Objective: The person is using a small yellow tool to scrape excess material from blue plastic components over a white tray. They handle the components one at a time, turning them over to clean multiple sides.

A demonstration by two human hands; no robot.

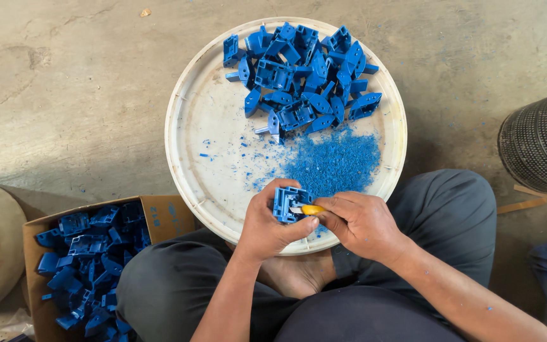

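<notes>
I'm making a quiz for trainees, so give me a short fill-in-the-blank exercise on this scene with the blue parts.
1. The left hand holds a plastic part coloured ____.
2. The right hand holds a small tool with a ____ handle.
3. The shavings lie on a round white ____.
4. At the person's left, more parts fill a cardboard ____.

Missing words: blue; yellow; tray; box

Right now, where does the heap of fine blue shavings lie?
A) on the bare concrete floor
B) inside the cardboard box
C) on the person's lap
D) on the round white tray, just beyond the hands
D: the blue shavings lie on the round white tray, between the pile of blue plastic parts and the left hand and right hand.
</notes>
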